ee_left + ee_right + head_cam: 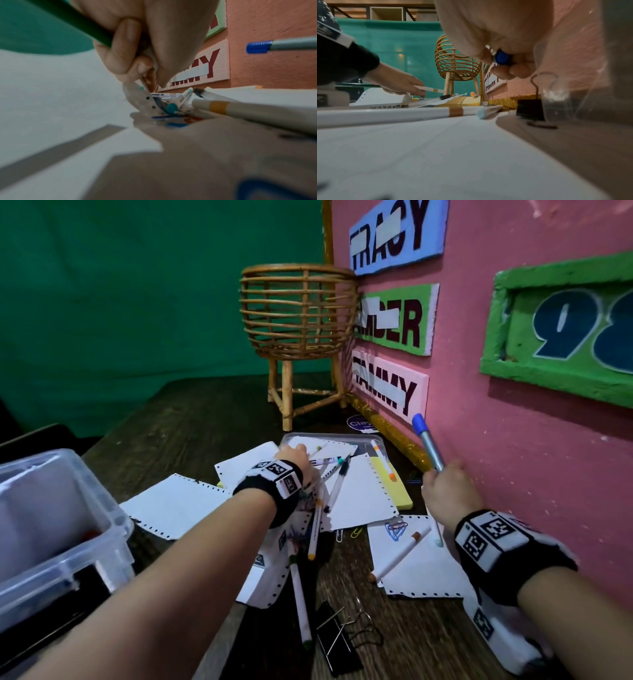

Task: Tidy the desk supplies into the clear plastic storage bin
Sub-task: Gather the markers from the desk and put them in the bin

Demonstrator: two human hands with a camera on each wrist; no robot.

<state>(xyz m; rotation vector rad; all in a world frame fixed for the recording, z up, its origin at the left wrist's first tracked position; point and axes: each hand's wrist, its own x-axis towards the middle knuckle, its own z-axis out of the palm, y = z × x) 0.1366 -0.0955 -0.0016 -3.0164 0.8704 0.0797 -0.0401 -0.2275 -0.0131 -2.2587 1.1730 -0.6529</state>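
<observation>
Right now: the pick-up stage, judging by how much is loose on the table (205, 412) and how little shows in the bin.
Right grip: the right hand (448, 491) is curled round a grey pen with a blue cap (426, 441), cap pointing up and far, close to the pink wall (513, 440).
Left grip: the left hand (294, 457) is reaching over the scattered paper sheets (359, 494); the right wrist view shows its fingers pinching a white marker with a yellow band (429, 89), and the left wrist view shows a green pencil (72, 23) also gripped in that hand.
Bin: the clear plastic storage bin (102, 515) stands at the near left edge of the table, well apart from both hands.
Key relation: the bin lies left and near of both grips, and the left hand is the nearer one to it; the held pen's long axis runs near to far, tilted up, so I judge it needs carrying across the pile to the left.
Count, markers and pens: about seven lying on the papers, plus the three held; overlaps make this uncertain.
Count, binder clips: one large black binder clip (337, 642) near, and a small one by the wall in the right wrist view.
Count, paper clips: a few loose ones between the sheets, too small to number.
</observation>
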